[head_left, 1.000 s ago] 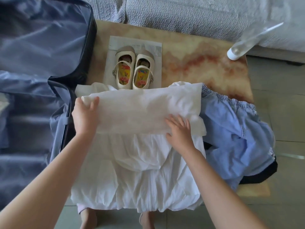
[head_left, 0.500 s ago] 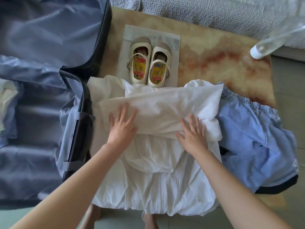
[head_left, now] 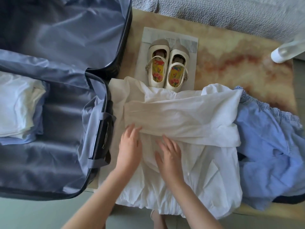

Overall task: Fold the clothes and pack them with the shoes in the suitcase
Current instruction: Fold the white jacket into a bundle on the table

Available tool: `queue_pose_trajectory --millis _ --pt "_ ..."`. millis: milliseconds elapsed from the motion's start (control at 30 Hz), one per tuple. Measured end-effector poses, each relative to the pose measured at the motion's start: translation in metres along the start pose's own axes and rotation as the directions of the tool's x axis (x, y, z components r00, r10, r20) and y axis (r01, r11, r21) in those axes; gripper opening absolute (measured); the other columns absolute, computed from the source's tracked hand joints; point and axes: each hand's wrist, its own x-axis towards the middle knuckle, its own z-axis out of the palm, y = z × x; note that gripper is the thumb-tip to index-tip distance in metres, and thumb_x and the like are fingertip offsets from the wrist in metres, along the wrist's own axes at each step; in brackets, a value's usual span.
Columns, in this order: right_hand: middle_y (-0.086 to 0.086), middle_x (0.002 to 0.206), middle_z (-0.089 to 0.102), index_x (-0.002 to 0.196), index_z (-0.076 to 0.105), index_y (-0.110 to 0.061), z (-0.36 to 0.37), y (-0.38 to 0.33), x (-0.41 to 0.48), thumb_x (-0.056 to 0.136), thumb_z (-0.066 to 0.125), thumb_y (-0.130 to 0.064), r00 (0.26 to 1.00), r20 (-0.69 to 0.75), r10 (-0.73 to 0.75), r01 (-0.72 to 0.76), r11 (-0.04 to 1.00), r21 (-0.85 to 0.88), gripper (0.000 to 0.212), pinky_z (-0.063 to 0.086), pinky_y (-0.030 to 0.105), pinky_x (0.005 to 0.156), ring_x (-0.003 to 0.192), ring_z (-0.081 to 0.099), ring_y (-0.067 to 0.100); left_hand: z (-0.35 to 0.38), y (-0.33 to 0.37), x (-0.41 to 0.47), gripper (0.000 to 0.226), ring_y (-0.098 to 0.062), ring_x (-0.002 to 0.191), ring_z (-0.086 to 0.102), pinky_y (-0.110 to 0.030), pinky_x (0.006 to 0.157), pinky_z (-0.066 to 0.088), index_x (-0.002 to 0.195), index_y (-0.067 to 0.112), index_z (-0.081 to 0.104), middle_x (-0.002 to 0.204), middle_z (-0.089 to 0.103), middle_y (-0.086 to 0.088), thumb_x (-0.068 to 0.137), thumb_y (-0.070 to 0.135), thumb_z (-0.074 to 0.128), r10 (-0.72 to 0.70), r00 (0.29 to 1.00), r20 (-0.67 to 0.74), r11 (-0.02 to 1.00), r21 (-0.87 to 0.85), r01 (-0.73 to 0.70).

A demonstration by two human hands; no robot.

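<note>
now the left hand (head_left: pixel 130 146) and right hand (head_left: pixel 170 156) lie flat on the dress (head_left: pixel 189 116), fingers straight, gripping nothing. i would smooth from them outward before the next fold. shoes (head_left: pixel 168 68) stand beyond them, suitcase (head_left: pixel 66 162) open beside the left hand.
</note>
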Motion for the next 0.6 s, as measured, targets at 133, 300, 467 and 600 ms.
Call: queue_pose_trajectory --millis 133,300,467,600 --pt "0.005 0.123 0.063 0.114 0.069 -0.017 0.004 -0.037 0.034 0.083 0.059 -0.017 0.984 -0.166 -0.059 0.068 0.997 0.047 0.033 0.030 0.031 0.102 0.114 0.044 0.022 0.021 -0.034 -0.059 0.062 -0.032 0.145 0.013 -0.050 0.116 0.020 0.150 0.013 0.020 0.155 0.019 -0.020 0.093 0.014 0.045 -0.078 0.996 0.051 0.991 0.116 0.072" --pt "-0.005 0.109 0.067 0.121 0.064 -0.024 -0.001 -0.089 0.100 0.089 0.060 -0.041 0.998 -0.030 0.046 -0.044 0.997 0.065 0.036 0.029 0.029 0.091 0.107 0.041 0.020 0.024 -0.042 -0.056 0.071 -0.012 0.136 -0.032 -0.035 0.113 -0.014 0.142 0.025 -0.024 0.157 -0.022 -0.008 0.101 0.024 0.033 -0.054 0.966 0.252 0.983 0.181 0.008" --pt "0.000 0.107 0.069 0.118 0.064 -0.021 0.033 -0.122 0.139 0.085 0.058 -0.055 0.980 -0.063 0.189 -0.189 0.982 0.012 0.048 0.027 0.033 0.095 0.114 0.041 0.024 0.017 -0.045 -0.039 0.066 -0.020 0.143 -0.024 -0.039 0.115 -0.012 0.150 0.020 -0.015 0.157 -0.024 -0.005 0.101 0.021 0.030 -0.117 0.922 0.369 0.966 0.257 0.019" --pt "0.004 0.104 0.069 0.105 0.069 -0.021 0.049 -0.130 0.151 0.086 0.059 -0.051 0.944 -0.119 0.309 -0.302 0.950 0.077 0.037 0.026 0.033 0.093 0.115 0.042 0.026 0.010 -0.049 -0.038 0.066 -0.021 0.144 -0.022 -0.039 0.116 -0.008 0.149 0.019 -0.017 0.157 -0.021 -0.004 0.102 0.021 0.028 -0.065 0.911 0.408 0.968 0.247 -0.041"
